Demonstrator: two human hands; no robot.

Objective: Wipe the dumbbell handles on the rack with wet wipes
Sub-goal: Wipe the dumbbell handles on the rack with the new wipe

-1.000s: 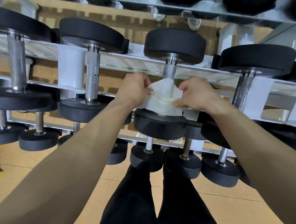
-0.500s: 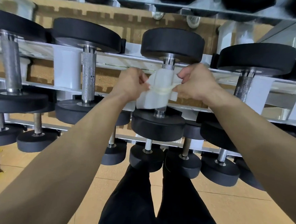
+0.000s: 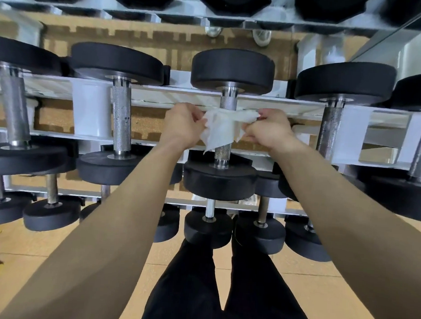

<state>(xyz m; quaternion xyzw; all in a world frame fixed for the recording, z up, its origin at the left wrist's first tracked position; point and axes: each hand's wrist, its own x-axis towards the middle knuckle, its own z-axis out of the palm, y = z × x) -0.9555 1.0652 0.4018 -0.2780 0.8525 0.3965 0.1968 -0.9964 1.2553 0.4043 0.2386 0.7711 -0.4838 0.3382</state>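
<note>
Your left hand (image 3: 182, 126) and right hand (image 3: 269, 132) each have their fingers (image 3: 262, 113) curled tight, pinching one end of the wet wipe (image 3: 222, 131). The sheet is drawn across between them and laid over the knurled handle (image 3: 221, 152) of the middle dumbbell (image 3: 220, 181) on the rack (image 3: 90, 113). That handle passes straight between your two sets of fingers. Bare knurl shows just beyond them, toward the far head, and just short of them, toward the near head.

A second ago the wipe sat low, draped down to the near head. Half a second ago you had carried it up until it nearly met the far collar. Now it is back around the middle, pulled into a tighter band at fingertip level, with a loose tail hanging on your left-hand side.

By my reading, that is one full stroke up the grip and a return started, so most of this handle has had contact. The strip nearest the far head may need another reach. The handles outside your fingers on either side have no wipe on them, and you cannot tell from here whether they are done.
</note>
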